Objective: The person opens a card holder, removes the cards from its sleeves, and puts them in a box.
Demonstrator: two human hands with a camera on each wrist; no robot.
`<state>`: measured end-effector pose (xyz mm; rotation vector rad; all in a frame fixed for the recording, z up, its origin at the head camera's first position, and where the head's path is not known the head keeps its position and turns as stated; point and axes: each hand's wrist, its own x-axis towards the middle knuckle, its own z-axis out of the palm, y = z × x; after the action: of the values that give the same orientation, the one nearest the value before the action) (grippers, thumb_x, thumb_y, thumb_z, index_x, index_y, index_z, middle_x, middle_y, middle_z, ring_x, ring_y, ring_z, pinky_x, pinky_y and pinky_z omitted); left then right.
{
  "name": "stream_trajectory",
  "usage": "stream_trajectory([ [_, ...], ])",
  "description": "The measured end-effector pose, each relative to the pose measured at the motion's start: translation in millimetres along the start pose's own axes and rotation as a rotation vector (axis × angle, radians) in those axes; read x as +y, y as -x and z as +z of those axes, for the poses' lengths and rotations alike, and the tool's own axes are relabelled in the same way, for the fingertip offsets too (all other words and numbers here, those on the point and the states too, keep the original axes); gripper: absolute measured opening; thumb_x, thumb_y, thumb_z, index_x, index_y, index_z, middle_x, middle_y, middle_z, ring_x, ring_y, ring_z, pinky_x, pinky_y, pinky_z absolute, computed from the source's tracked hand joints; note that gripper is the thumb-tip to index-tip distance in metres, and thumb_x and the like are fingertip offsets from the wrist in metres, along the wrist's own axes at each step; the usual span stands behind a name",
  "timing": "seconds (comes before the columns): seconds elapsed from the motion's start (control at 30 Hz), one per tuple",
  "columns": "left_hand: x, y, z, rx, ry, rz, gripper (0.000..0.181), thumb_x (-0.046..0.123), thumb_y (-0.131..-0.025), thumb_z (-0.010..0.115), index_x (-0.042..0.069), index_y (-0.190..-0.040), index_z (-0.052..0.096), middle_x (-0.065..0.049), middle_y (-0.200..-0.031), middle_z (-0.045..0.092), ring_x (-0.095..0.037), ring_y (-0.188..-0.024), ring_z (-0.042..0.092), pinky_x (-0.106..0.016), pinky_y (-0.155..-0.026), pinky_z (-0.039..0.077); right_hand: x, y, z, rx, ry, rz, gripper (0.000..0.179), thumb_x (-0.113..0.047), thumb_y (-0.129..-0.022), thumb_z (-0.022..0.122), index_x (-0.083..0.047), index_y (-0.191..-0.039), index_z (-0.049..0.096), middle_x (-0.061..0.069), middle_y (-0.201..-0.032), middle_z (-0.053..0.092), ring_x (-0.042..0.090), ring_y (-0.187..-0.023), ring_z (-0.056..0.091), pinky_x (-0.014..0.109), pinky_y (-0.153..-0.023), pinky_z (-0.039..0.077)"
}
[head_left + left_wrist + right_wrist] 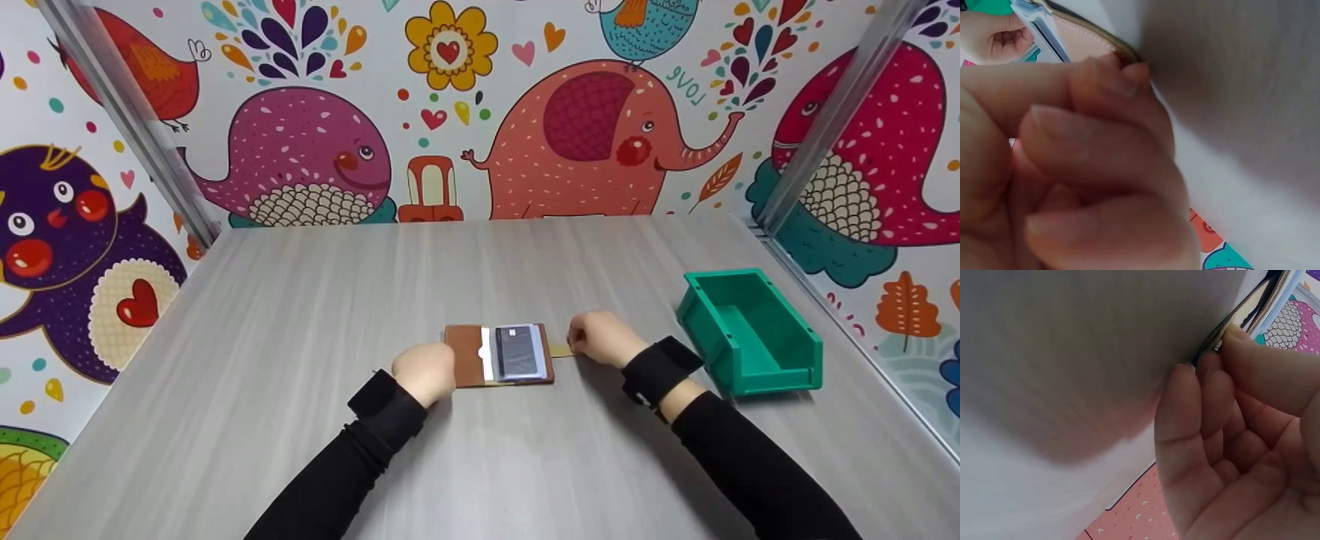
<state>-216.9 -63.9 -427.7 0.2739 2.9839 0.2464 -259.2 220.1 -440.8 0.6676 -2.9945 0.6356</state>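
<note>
An open brown card wallet (468,355) lies on the table, with a dark card (518,352) in clear plastic sleeves on its right half. My left hand (425,371) pinches the wallet's left edge; the left wrist view shows thumb and forefinger at a stitched corner (1086,42), the other fingers curled. Out from the wallet's right side runs a tan strap (561,350). My right hand (602,337) pinches the strap's end between thumb and forefinger, as the right wrist view shows at close range. The strap's tip is hidden by the fingers.
A green plastic bin (750,334) stands on the right side of the table, beyond the right wrist. The grey wood-grain table (315,300) meets printed cartoon walls (450,135) at the back and sides. Metal posts (127,120) rise at the corners.
</note>
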Motion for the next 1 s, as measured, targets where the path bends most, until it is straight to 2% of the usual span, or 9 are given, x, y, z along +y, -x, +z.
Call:
stream_trajectory([
  [0.3, 0.1, 0.0, 0.7, 0.002, 0.003, -0.013, 0.007, 0.002, -0.082, 0.066, 0.006, -0.076, 0.067, -0.01, -0.081, 0.067, -0.021, -0.067, 0.059, -0.047, -0.054, 0.052, -9.2, -3.4, 1.0, 0.067, 0.04, -0.025, 0.012, -0.002, -0.082, 0.075, -0.01, -0.074, 0.069, 0.0, -0.073, 0.065, 0.017, -0.067, 0.057, 0.039, -0.067, 0.05],
  [0.47, -0.2, 0.3, 1.1, 0.013, 0.007, 0.0, 0.008, 0.001, -0.082, 0.066, 0.006, -0.075, 0.067, -0.01, -0.08, 0.067, -0.021, -0.066, 0.059, -0.046, -0.053, 0.052, -17.1, -6.1, 1.7, 0.109, 0.04, -0.079, 0.012, -0.004, -0.079, 0.078, -0.01, -0.073, 0.069, 0.0, -0.072, 0.064, 0.017, -0.066, 0.057, 0.038, -0.066, 0.05],
  [0.73, -2.2, 0.9, 1.1, 0.018, 0.019, 0.03, 0.007, 0.001, -0.081, 0.067, 0.005, -0.075, 0.068, -0.009, -0.076, 0.065, -0.02, -0.062, 0.057, -0.044, -0.051, 0.051, -26.7, -8.6, 8.8, 0.142, 0.024, -0.144, 0.009, -0.001, -0.076, 0.077, -0.008, -0.078, 0.072, 0.002, -0.076, 0.065, 0.019, -0.071, 0.059, 0.037, -0.068, 0.049],
  [1.0, -2.3, 0.5, 0.3, 0.005, 0.018, 0.013, 0.006, 0.001, -0.08, 0.067, 0.005, -0.076, 0.067, -0.009, -0.079, 0.066, -0.021, -0.065, 0.058, -0.045, -0.053, 0.052, -32.5, -13.0, 15.8, 0.162, 0.041, -0.17, 0.011, 0.0, -0.076, 0.078, -0.002, -0.086, 0.074, 0.005, -0.078, 0.065, 0.019, -0.072, 0.059, 0.036, -0.067, 0.05],
])
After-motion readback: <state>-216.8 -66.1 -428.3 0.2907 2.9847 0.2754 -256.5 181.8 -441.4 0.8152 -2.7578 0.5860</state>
